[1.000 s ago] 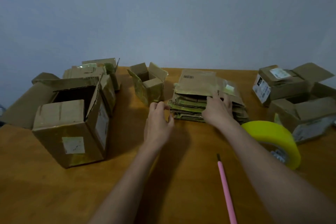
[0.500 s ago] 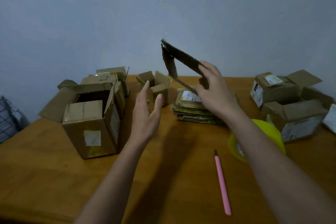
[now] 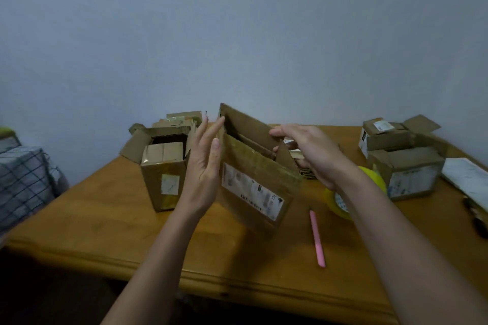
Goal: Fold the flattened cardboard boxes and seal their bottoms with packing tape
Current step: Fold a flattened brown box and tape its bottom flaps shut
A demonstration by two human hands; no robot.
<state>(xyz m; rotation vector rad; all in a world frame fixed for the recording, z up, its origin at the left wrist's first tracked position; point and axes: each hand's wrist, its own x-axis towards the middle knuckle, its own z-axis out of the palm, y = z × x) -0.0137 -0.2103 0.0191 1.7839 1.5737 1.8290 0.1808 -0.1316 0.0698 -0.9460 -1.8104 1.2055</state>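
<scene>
Above the wooden table (image 3: pixel 105 219) I hold a partly opened cardboard box (image 3: pixel 253 182) with a white shipping label on its front. My left hand (image 3: pixel 204 166) presses flat, fingers straight, against the box's left side. Gripping the box's right edge is my right hand (image 3: pixel 306 153), thumb on the rear panel and fingers curled inside. The stack of flattened boxes (image 3: pixel 305 173) lies behind, mostly hidden by the box and my right hand. A yellow roll of packing tape (image 3: pixel 375 179) sits under my right forearm, partly covered.
Several folded boxes (image 3: pixel 163 166) stand at the left back and more boxes (image 3: pixel 404 166) at the right back. A pink pen-like tool (image 3: pixel 317 239) lies near the front. White paper (image 3: pixel 467 177) lies at the right edge. A checked bundle (image 3: pixel 21 179) sits left of the table.
My right hand lifted the top flattened box off the stack and brought it toward me. My left hand moved onto its left side, and the box has spread partly open.
</scene>
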